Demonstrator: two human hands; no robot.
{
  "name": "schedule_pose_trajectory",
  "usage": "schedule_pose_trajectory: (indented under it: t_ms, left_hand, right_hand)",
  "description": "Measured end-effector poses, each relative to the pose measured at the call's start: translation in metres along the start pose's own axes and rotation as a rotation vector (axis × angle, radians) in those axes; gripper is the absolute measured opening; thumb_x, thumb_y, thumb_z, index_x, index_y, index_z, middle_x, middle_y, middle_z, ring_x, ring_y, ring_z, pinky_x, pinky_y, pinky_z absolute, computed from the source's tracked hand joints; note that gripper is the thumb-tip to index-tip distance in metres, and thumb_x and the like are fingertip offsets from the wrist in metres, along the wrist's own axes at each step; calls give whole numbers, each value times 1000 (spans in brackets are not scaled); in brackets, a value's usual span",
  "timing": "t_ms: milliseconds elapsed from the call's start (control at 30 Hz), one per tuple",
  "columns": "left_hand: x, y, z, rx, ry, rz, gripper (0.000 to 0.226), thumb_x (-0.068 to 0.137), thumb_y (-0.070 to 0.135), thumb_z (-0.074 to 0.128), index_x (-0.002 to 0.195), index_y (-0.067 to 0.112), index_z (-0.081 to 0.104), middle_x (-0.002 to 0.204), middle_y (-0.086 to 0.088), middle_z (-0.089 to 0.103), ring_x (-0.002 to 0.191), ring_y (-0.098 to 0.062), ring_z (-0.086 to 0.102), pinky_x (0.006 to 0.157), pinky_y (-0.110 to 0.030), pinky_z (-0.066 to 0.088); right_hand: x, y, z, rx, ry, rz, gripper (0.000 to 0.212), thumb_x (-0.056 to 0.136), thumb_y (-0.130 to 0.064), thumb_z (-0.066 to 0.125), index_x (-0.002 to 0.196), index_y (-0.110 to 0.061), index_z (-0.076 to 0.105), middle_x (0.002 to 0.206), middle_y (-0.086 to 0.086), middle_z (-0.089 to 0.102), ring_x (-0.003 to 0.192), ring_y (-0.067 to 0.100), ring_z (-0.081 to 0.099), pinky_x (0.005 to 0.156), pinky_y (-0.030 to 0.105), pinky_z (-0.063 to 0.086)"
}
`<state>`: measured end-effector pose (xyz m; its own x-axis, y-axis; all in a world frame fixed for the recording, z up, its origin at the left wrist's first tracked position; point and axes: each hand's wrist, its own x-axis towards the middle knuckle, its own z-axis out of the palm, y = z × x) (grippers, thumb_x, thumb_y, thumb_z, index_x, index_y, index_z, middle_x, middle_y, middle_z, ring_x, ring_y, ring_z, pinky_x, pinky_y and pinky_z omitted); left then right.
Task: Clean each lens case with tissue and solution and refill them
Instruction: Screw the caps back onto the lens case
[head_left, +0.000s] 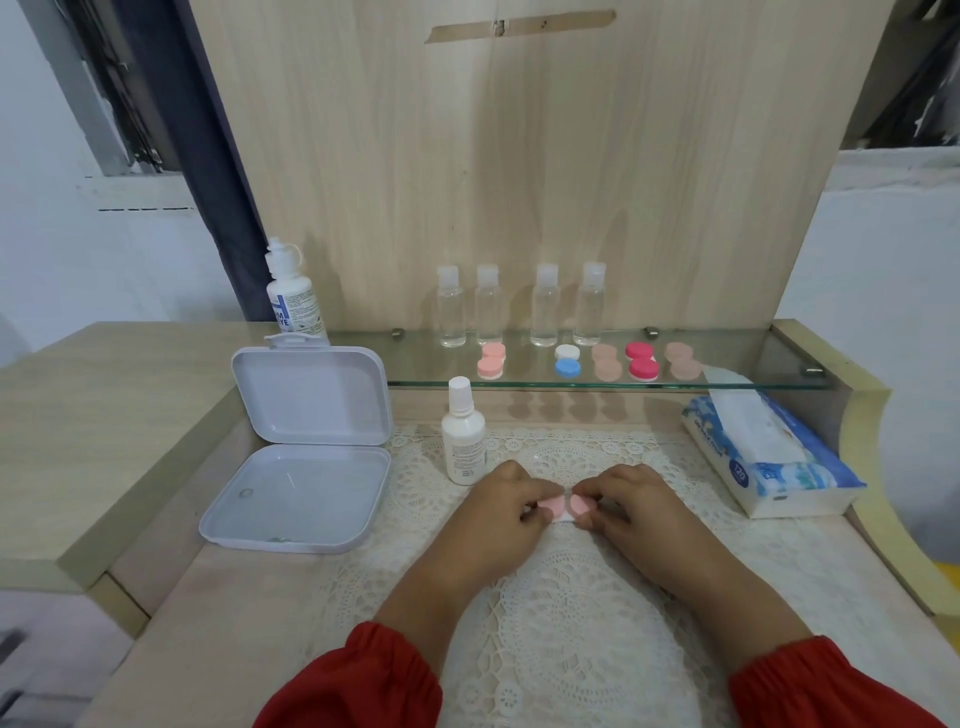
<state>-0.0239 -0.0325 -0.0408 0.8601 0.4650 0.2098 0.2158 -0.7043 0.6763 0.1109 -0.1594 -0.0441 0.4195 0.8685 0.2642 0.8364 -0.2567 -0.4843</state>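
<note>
Both hands (566, 501) pinch pink case (563, 505).

home dressing table (156, 415) with lace mat (571, 597).

lens case (563, 505) pink caps, white body | doily (571, 613) cream lace | sleeves (358, 680) red

A lace mat (597, 597), white box (301, 493) and tissue pack (769, 457) lie on the wooden desk (104, 415).
</note>
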Motion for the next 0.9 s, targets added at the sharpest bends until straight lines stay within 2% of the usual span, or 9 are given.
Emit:
schedule_pose_trajectory:
  t_ms: [67,133,233,333,467,600,700,767,900]
  left_hand:
    - [0,2,1,8,32,-15,21,90,26,63,111,23,65,96,11,47,87,-3,49,82,-17,39]
    - [0,2,1,8,64,-22,21,86,32,67,104,21,62,96,11,49,87,-3,49,81,-18,41]
    - [-1,0,0,0,29,-4,37,90,25,62,127,23,59,97,15,45,83,1,47,82,-12,37]
    - [0,-1,-1,4,15,16,30,92,19,60,121,22,65,90,18,43,81,4,46,77,-5,33]
    - [0,1,0,6,68,-28,23,86,29,69,107,19,65,92,13,47,78,3,46,73,-8,36]
    - [0,1,-2,-13,14,-18,36,92,22,60,128,22,60,89,17,44,79,3,46,78,-9,34]
    - [1,2,-2,15,35,-26,25,90,26,63,114,20,66,90,14,46,80,1,46,77,-13,36]
    - [1,4,-1,30,53,-34,24,87,31,67,106,18,65,93,10,49,83,-3,49,78,-16,41]
    - [1,1,-3,15,-6,-23,36,92,22,60,128,19,60,94,10,46,84,-4,47,86,-19,41]
  right_hand:
    - [0,-1,0,7,-2,-1,26,89,-28,65,114,-26,67,102,-11,56,103,11,41,83,19,28]
    - [0,-1,-1,7,-3,-5,25,89,-29,65,114,-26,67,104,-10,57,103,11,41,82,17,28]
    - [0,-1,0,9,-3,-7,26,89,-27,65,115,-25,67,101,-11,56,101,11,41,80,9,26]
    - [0,-1,0,6,-2,-6,27,89,-26,66,115,-24,67,100,-11,54,101,11,42,79,12,26]
    - [0,-2,-1,21,-3,4,25,89,-26,66,114,-25,67,101,-10,56,103,12,42,82,19,28]
    - [0,-2,0,27,2,7,26,88,-24,66,115,-24,67,99,-11,55,101,12,42,82,20,28]
    - [0,-2,0,12,-8,2,27,89,-26,66,115,-25,67,100,-11,55,102,12,42,82,19,27]
    - [1,-2,-1,13,-11,4,26,89,-26,66,115,-25,67,100,-10,55,102,12,42,82,19,27]
    - [0,-2,-1,18,-14,2,26,89,-25,66,115,-25,67,99,-11,54,101,12,42,81,17,28]
